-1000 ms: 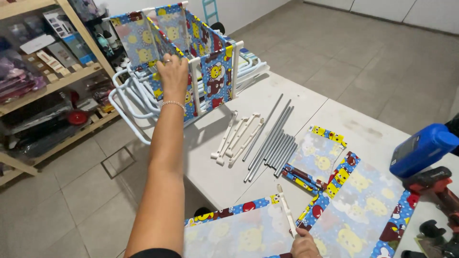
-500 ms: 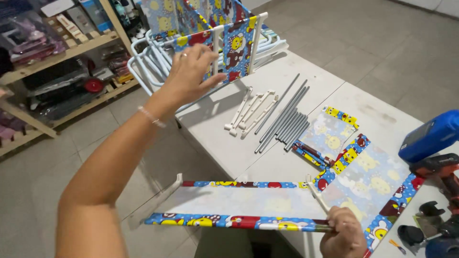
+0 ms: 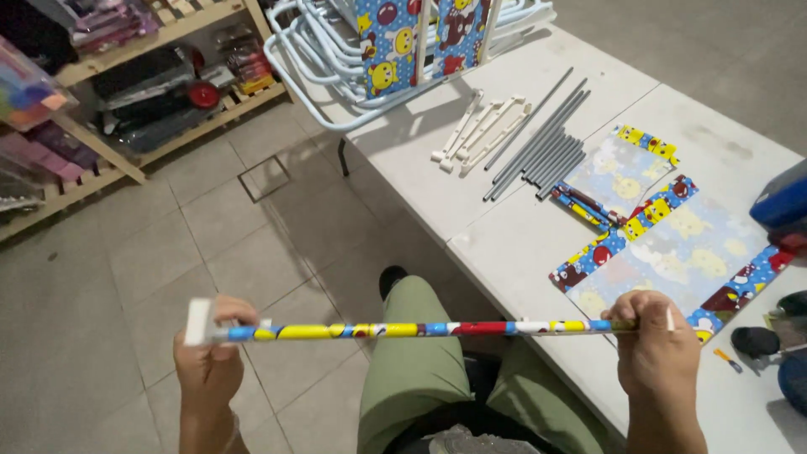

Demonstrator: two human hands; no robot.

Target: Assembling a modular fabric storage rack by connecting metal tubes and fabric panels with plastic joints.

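We hold one fabric-covered rod level across our lap, off the desk, at 6 o'clock in view. Left hand at 7 o'clock, fist clenched round the rod's left end just inside its white end cap, knuckles up. Right hand at 5 o'clock, fist clenched round the right end, a short white tip poking past the thumb. Both forearms come in from the bottom edge, hands well apart.

Counts on the desk: one bundle of grey metal rods at 1 o'clock, roughly eight, exact number hard to tell. About four white plastic brackets just left of them. Two flat printed fabric panels at 3 o'clock. One stack of white tube frames with printed fabric at 12 o'clock. One wooden shelf at 10 o'clock.
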